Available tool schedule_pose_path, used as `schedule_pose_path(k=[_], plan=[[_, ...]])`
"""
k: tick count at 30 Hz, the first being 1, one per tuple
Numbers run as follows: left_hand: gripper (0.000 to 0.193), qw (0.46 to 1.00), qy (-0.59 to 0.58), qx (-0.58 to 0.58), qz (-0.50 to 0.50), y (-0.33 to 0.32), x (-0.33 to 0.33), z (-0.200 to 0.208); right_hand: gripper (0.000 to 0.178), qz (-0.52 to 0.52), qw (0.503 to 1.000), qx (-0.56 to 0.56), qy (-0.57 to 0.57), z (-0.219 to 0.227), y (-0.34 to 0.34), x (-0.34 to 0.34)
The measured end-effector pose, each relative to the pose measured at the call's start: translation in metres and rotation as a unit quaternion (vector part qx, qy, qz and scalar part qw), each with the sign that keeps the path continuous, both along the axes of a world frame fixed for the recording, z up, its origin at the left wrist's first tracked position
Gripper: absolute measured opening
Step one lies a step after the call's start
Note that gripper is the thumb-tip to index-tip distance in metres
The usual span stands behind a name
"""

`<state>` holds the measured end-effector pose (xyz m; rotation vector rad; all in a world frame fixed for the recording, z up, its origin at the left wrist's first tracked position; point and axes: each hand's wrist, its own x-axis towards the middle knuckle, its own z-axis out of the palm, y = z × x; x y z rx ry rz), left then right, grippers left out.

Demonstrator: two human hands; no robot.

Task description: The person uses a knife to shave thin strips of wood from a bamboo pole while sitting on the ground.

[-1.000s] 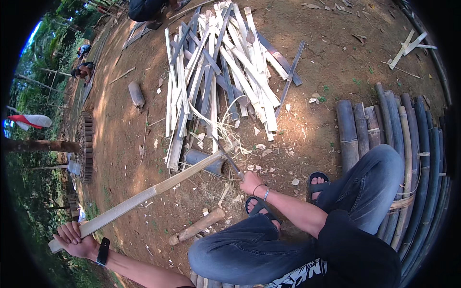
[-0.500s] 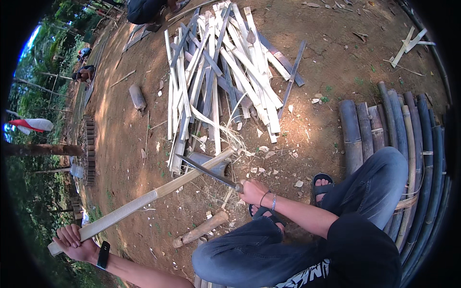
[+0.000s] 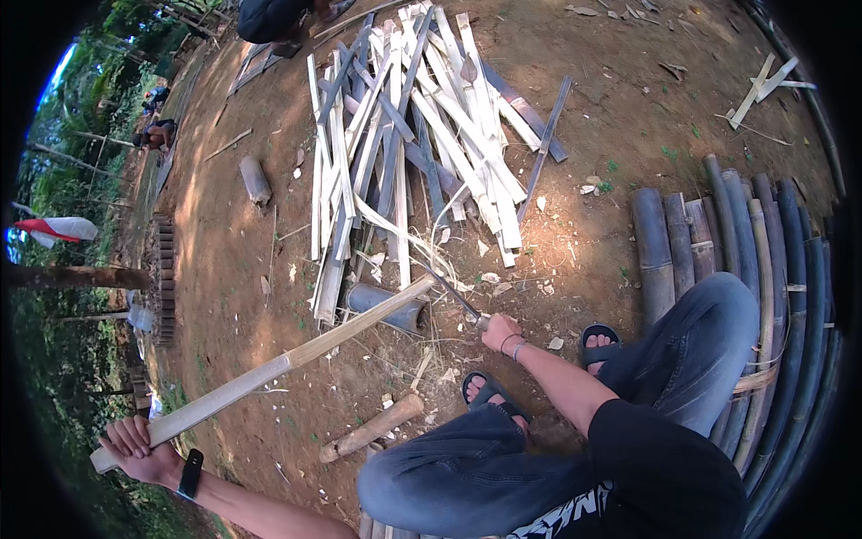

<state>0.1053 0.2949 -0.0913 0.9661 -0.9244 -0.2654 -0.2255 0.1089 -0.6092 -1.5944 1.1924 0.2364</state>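
Red-and-white flag (image 3: pixel 59 230), green foliage (image 3: pixel 56 373), distant person (image 3: pixel 160 136)

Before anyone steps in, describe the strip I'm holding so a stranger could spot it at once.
Find the big pile of split strips at top centre, then drop to the left hand at lower left. The held strip slants up and right from there, ending near the knife in the right hand. Long and pale, it alone is gripped; its look-alikes lie heaped.
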Motion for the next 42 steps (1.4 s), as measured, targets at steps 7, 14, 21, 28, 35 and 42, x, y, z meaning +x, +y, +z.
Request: schedule_pose_path(k=[7, 14, 21, 28, 35, 42], plan=[[0.042, 1.000, 0.001, 0.001, 0.019, 0.017, 0.009, -0.003, 0.031, 0.081, 0.992, -0.039, -0.086, 0.071, 0.019, 0.017], [0.042, 1.000, 0.003, -0.003, 0.022, 0.011, 0.008, -0.006, 0.029, 0.009, 1.000, -0.025, 0.017, 0.026, 0.014, 0.016], [0.042, 0.999, 0.013, -0.002, 0.031, -0.004, 0.012, -0.001, 0.025, -0.058, 0.998, 0.016, 0.032, -0.004, 0.013, -0.008], [0.042, 1.000, 0.009, 0.017, 0.019, 0.025, 0.026, -0.003, 0.027, 0.032, 0.996, -0.076, -0.025, 0.034, 0.023, -0.007], [0.042, 1.000, 0.012, 0.002, 0.014, 0.006, 0.017, -0.005, 0.026, -0.003, 1.000, -0.017, 0.019, 0.022, 0.031, -0.005], [0.041, 1.000, -0.001, 0.000, 0.022, 0.008, 0.017, -0.004, 0.029, 0.079, 0.987, -0.016, -0.141, 0.087, 0.029, 0.001]])
